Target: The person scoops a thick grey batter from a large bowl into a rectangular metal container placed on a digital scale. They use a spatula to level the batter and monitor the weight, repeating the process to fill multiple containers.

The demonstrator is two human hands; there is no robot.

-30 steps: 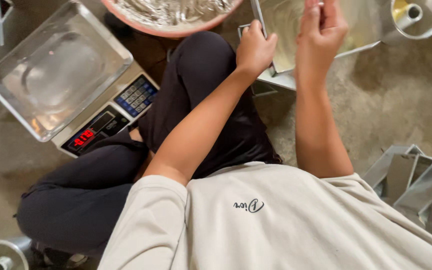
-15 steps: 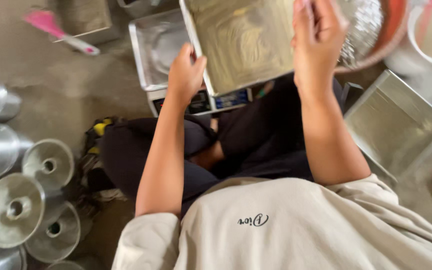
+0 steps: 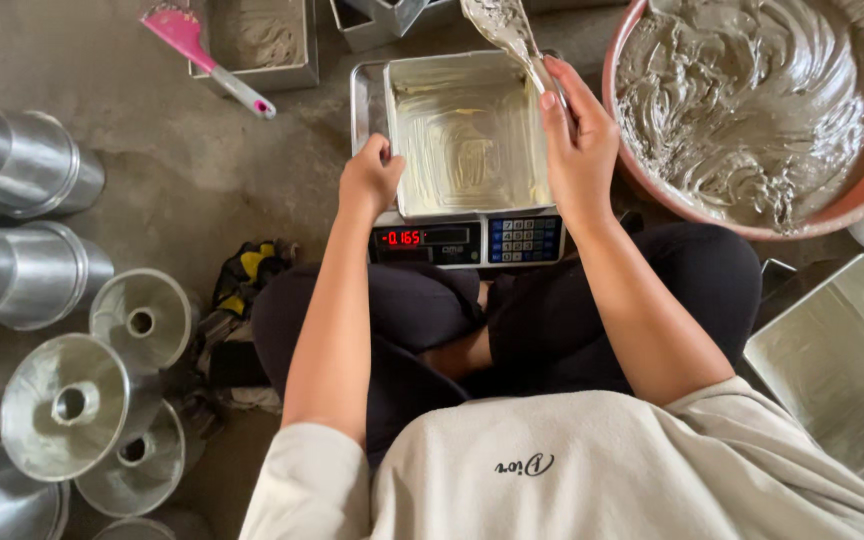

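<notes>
Square greased baking tin (image 3: 467, 135) sits on the platform of a digital scale (image 3: 467, 240), which rests on the concrete floor (image 3: 152, 170) in front of a person seated cross-legged. Left hand (image 3: 370, 180) closes its grip on the tin's near left rim, steadying it. Right hand (image 3: 577, 150) has its grip wrapped tight round the handle of a batter-coated spoon (image 3: 502, 25), held above the tin's right side. Just to the right lies a large reddish bowl (image 3: 752, 110) full of grey batter.

The step in hand looks like weighing batter into the tin; judging by the bare tin floor, filling has not started, and the next move would call for a loaded scoop from the bowl.

1 pink spatula (image 3: 207, 55) lies on another tin (image 3: 257, 40) further off. Several tube moulds (image 3: 67, 400) crowd the left, partly cut off by the frame, as is the spoon's top.
</notes>
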